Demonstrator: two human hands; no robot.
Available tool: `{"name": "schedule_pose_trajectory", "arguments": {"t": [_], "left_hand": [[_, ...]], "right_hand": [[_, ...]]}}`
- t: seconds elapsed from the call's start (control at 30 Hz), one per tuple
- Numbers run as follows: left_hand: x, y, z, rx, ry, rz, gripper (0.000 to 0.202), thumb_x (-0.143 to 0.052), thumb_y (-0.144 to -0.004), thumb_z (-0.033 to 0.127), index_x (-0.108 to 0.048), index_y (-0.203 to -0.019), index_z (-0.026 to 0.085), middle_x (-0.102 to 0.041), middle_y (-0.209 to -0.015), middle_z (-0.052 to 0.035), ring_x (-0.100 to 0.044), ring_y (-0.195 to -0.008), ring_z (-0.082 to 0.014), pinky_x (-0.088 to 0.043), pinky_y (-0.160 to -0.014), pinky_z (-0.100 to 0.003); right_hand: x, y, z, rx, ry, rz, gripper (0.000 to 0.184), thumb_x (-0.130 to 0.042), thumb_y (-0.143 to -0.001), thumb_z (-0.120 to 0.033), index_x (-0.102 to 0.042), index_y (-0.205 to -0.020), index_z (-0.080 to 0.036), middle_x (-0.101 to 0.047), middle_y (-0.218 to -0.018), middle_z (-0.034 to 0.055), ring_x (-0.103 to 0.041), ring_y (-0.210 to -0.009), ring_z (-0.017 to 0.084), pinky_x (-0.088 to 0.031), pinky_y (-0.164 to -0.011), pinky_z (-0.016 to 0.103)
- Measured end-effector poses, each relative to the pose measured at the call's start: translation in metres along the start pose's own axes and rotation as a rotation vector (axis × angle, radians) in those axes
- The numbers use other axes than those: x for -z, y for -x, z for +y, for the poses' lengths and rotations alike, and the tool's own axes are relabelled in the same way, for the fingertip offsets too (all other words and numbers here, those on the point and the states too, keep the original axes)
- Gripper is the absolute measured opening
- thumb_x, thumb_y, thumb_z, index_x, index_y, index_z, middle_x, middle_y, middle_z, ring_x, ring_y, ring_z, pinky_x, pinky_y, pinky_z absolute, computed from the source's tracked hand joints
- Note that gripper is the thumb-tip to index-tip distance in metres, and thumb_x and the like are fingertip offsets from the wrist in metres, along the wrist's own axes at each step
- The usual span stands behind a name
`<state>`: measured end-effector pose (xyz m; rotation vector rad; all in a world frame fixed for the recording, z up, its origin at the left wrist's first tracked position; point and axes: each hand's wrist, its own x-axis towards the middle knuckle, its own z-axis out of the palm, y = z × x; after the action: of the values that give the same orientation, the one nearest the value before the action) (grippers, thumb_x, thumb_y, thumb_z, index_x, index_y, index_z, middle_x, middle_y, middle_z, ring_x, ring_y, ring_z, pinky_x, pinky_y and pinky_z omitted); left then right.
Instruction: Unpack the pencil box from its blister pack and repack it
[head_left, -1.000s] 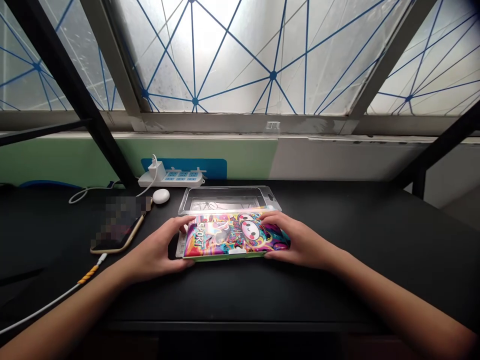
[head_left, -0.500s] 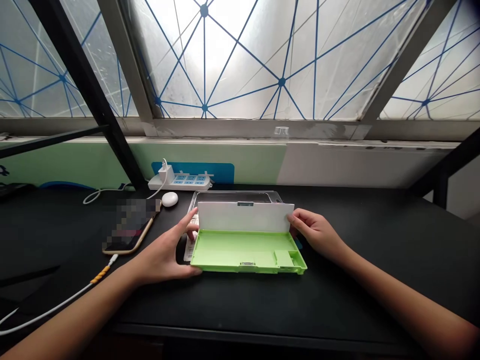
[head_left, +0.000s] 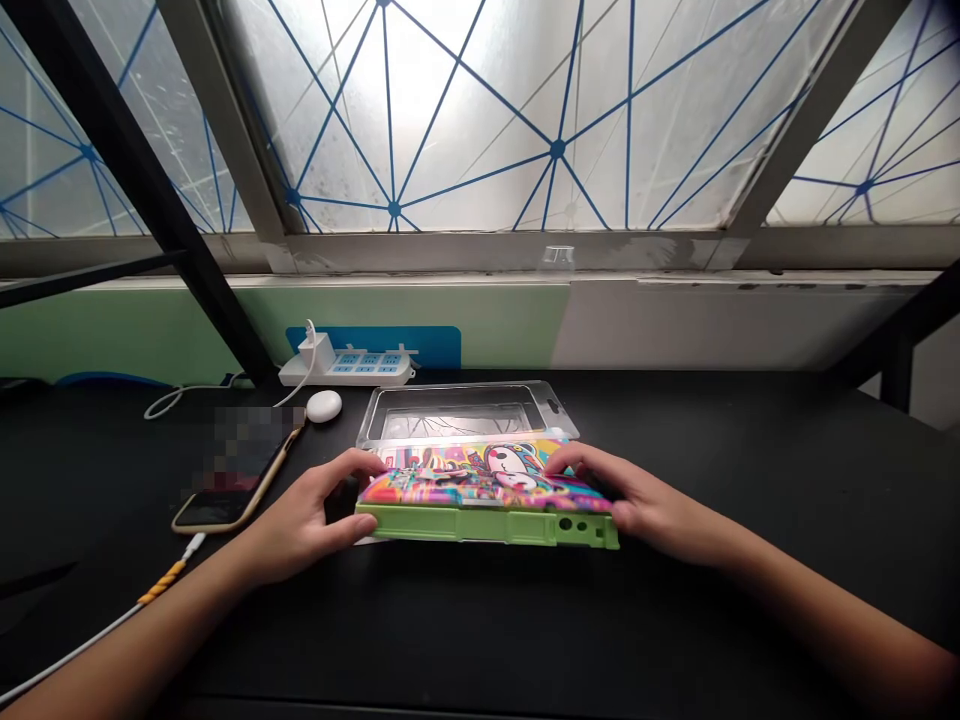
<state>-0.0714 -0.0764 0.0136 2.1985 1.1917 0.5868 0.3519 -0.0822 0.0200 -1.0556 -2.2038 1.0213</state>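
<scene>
A green pencil case [head_left: 487,524] with a bright cartoon lid lies closed on the black desk [head_left: 525,620], its long side toward me. My left hand [head_left: 304,520] grips its left end, thumb at the front and fingers curled over the lid. My right hand [head_left: 645,505] holds the right end with fingers lying across the lid. A clear plastic packaging tray [head_left: 465,410] sits just behind the case.
A phone [head_left: 232,478] with a charging cable [head_left: 112,625] lies at the left. Behind it are a small white round object [head_left: 324,405] and a white power strip [head_left: 349,366] with a plug. A window ledge runs along the back; black frame bars stand left and right.
A second ago the case was closed, half a second ago its lid stood open showing the green inside, and now the lid is down again under both hands.
</scene>
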Motion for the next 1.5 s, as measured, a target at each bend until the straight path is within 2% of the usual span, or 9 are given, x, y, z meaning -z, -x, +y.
{"name": "schedule_pose_trajectory", "arguments": {"t": [0.1,0.17,0.3,0.5,0.67,0.83,1.07,1.2,1.5], "left_hand": [[0.000,-0.001,-0.002,0.026,0.008,-0.016,0.047,-0.060,-0.090,0.056,-0.058,-0.126,0.026,-0.069,-0.117,-0.0040,-0.066,-0.102,-0.0254,-0.053,-0.089,-0.033],[0.000,-0.001,-0.003,0.036,0.036,-0.021,0.049,-0.057,-0.092,0.059,-0.058,-0.127,0.025,-0.068,-0.120,-0.0049,-0.066,-0.105,-0.0265,-0.053,-0.091,-0.034],[-0.001,-0.002,0.000,-0.026,0.062,-0.035,0.055,-0.043,-0.098,0.066,-0.061,-0.126,0.022,-0.068,-0.121,-0.0076,-0.065,-0.107,-0.0284,-0.052,-0.094,-0.035],[0.001,-0.005,0.011,-0.071,-0.092,-0.095,0.041,-0.050,-0.101,0.051,-0.067,-0.125,0.024,-0.069,-0.118,-0.0083,-0.063,-0.106,-0.0274,-0.051,-0.096,-0.036],[0.000,-0.007,0.015,-0.071,-0.109,-0.094,0.035,-0.053,-0.099,0.051,-0.070,-0.103,0.022,-0.070,-0.096,-0.0053,-0.062,-0.089,-0.0237,-0.051,-0.082,-0.032],[-0.006,-0.005,0.012,0.012,-0.144,-0.048,0.034,-0.054,-0.097,0.052,-0.052,-0.082,0.021,-0.060,-0.084,-0.0012,-0.055,-0.077,-0.0190,-0.046,-0.071,-0.030],[-0.012,0.005,0.001,-0.004,-0.062,0.037,0.046,-0.070,-0.089,0.048,-0.044,-0.119,0.026,-0.058,-0.121,-0.0061,-0.057,-0.085,-0.0173,-0.049,-0.083,-0.034],[-0.014,0.009,-0.001,0.018,-0.059,0.030,0.079,-0.084,-0.074,0.052,-0.039,-0.135,0.028,-0.056,-0.093,0.0025,-0.059,-0.077,-0.0174,-0.050,-0.076,-0.033],[-0.013,0.006,0.006,0.066,-0.070,0.056,0.076,-0.085,-0.071,0.050,-0.042,-0.129,0.026,-0.043,-0.072,0.0091,-0.049,-0.063,-0.0153,-0.039,-0.059,-0.025]], "right_hand": [[0.000,0.004,-0.002,-0.027,0.079,-0.045,0.087,-0.080,-0.064,-0.075,-0.057,-0.135,-0.030,-0.059,-0.139,0.0092,-0.059,-0.124,0.034,-0.053,-0.100,0.043],[-0.002,0.003,-0.002,-0.010,0.169,-0.007,0.077,-0.087,-0.067,-0.060,-0.059,-0.132,-0.030,-0.060,-0.137,0.0092,-0.060,-0.124,0.033,-0.052,-0.102,0.043],[-0.006,-0.003,0.000,0.015,0.172,0.104,0.044,-0.081,-0.079,-0.049,-0.068,-0.113,-0.026,-0.069,-0.116,0.0081,-0.068,-0.106,0.028,-0.056,-0.092,0.040],[-0.014,-0.008,0.003,-0.171,-0.037,0.209,0.050,-0.068,-0.090,-0.052,-0.053,-0.130,-0.027,-0.074,-0.118,0.0087,-0.072,-0.102,0.030,-0.061,-0.083,0.040],[-0.017,-0.010,0.004,-0.204,0.118,0.236,0.048,-0.061,-0.092,-0.057,-0.053,-0.130,-0.027,-0.076,-0.109,0.0072,-0.073,-0.090,0.029,-0.060,-0.074,0.041],[-0.013,-0.011,0.005,-0.153,0.342,0.224,0.040,-0.056,-0.096,-0.056,-0.063,-0.122,-0.027,-0.070,-0.117,0.0088,-0.069,-0.102,0.029,-0.058,-0.084,0.041],[-0.017,-0.014,-0.001,0.070,0.639,0.326,0.028,-0.055,-0.099,-0.045,-0.068,-0.114,-0.026,-0.069,-0.116,0.0121,-0.065,-0.104,0.030,-0.054,-0.088,0.047],[-0.031,-0.030,-0.023,0.146,0.758,0.279,0.027,-0.053,-0.100,-0.041,-0.068,-0.115,-0.024,-0.072,-0.115,0.0128,-0.067,-0.099,0.029,-0.052,-0.084,0.046],[-0.079,-0.080,-0.048,0.115,0.745,0.227,0.027,-0.047,-0.102,-0.037,-0.065,-0.105,-0.016,-0.066,-0.101,0.0139,-0.061,-0.093,0.030,-0.053,-0.082,0.048]]}}
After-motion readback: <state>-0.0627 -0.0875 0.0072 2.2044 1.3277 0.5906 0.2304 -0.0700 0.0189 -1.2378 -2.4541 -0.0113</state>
